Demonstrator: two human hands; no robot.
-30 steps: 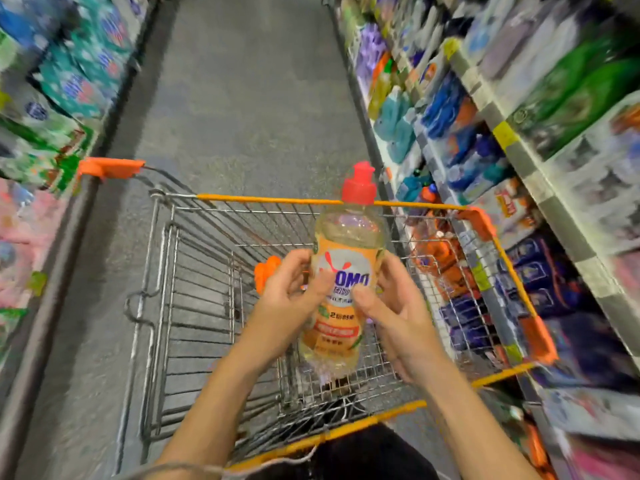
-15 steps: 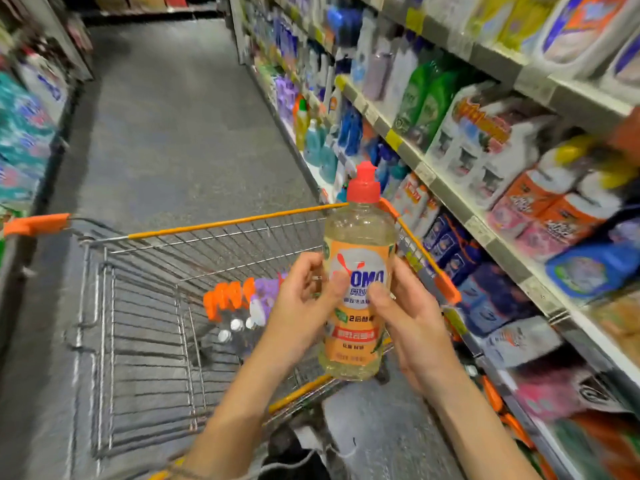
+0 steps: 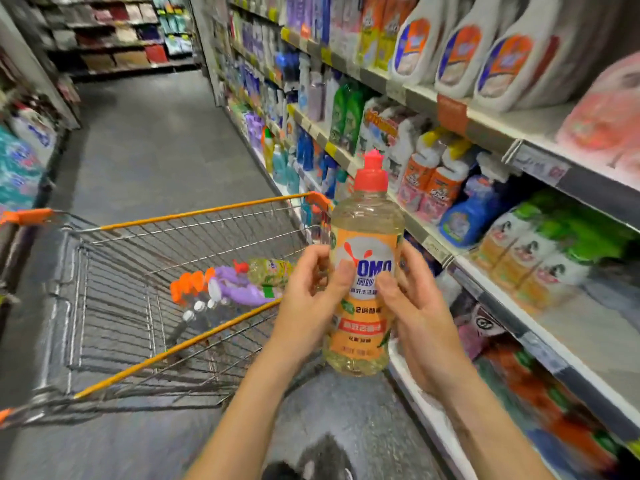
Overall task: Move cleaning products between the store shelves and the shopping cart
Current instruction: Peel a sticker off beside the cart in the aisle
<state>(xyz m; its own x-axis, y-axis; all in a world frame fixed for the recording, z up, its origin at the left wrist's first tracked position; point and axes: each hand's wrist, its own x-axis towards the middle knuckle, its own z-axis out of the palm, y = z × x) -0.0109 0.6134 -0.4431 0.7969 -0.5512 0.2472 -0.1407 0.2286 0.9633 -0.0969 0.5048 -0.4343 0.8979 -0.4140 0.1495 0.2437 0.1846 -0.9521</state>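
While upright, OMO bottle (image 3: 366, 223) between left hand (image 3: 306, 303) and right hand (image 3: 417, 310)

From where I stand, the left forearm (image 3: 249, 410) and right forearm (image 3: 485, 427) are bare all the way to the near edge, slim and uncovered at the wrists. The left hand (image 3: 308, 306) and right hand (image 3: 415, 313) are bare as well, with long fingers. Low between the arms sits a dark grey shape (image 3: 311, 459) with a pale patch, perhaps a shoe or clothing; it is too blurred to tell.
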